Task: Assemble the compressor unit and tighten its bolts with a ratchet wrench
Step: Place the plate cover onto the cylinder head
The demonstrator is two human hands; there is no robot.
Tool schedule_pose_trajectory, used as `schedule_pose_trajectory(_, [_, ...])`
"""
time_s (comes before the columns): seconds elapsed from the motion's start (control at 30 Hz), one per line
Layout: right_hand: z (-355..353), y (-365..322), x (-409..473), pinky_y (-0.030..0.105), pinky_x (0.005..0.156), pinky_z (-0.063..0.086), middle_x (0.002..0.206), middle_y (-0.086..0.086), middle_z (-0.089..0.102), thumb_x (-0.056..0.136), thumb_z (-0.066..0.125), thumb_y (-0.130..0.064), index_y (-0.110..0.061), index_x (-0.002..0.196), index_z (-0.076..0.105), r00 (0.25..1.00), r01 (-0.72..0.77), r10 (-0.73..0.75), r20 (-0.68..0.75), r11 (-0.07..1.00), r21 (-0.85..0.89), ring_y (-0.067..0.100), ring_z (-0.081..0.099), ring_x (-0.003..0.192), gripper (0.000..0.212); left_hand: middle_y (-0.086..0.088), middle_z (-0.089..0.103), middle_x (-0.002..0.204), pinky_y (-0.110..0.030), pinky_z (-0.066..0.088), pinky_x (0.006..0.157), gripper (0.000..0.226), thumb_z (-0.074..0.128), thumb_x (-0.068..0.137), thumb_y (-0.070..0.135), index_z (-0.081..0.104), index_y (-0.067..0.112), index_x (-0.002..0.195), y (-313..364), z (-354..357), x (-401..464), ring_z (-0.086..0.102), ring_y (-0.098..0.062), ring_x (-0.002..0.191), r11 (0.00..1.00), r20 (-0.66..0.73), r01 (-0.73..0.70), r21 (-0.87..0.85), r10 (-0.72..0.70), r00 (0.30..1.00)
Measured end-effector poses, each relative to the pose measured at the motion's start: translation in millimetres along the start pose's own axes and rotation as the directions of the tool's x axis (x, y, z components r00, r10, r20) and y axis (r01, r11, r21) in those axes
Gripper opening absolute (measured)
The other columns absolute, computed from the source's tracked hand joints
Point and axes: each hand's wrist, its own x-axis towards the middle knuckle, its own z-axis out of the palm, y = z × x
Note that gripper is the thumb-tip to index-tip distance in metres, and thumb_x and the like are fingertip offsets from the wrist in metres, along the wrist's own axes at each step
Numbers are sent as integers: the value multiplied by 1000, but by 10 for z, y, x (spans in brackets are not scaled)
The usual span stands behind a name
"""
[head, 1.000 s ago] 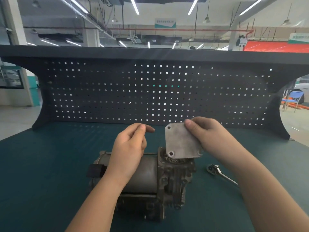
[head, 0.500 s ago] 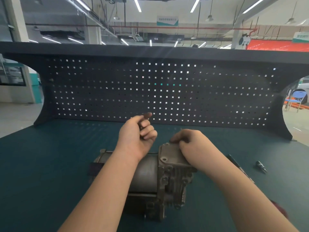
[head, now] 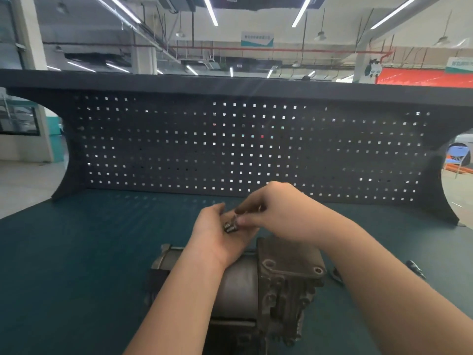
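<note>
Left hand (head: 217, 234) palm up, fingers loosely spread, cupping small metal bolts (head: 229, 226) above the compressor unit (head: 256, 285). Right hand (head: 276, 213) meets it, thumb and forefinger pinching one bolt at the left palm. Compressor unit lies on its side on the green bench (head: 76, 265), grey cylinder to the left, cast block to the right with a cover plate (head: 291, 262) seated on top, two corner holes visible. Small dark socket (head: 416, 269) on the bench, well right. Pegboard (head: 230, 149) behind.

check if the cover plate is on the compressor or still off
On. The cover plate lies flat on top of the compressor; its two visible corner holes are empty, so it is not bolted there.
</note>
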Motion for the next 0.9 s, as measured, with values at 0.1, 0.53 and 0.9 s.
schedule_pose_trajectory(0.1, [71,-23,96,18,65,42,94,-2,72,87,68,-30,-23,102,76,999,-23,21,-31,998,-60,11,61,84,18,-22,60,54,-18,44,35,66,27,107,21,55,-19,63,-8,5,2,52,-23,30,1000,-10,-3,-26,2,1000])
schedule_pose_trajectory(0.53, [-361,82,-441,20,50,47,70,7,73,81,73,-11,-9,72,62,972,62,98,-212,768,637,13,64,57,15,5,31,45,-15,22,29,24,44,98,7,58,3,79,-63,-34,72,26,-4,31,951,10,-141,275,144,990])
schedule_pose_trajectory(0.9, [-395,451,-840,14,65,51,76,3,75,63,78,-22,-22,77,77,995,-99,73,69,821,562,12,71,69,14,8,67,57,-18,43,53,35,79,71,51,74,16,67,-208,-136,35,57,-2,52,-186,378,-347,919,173,910])
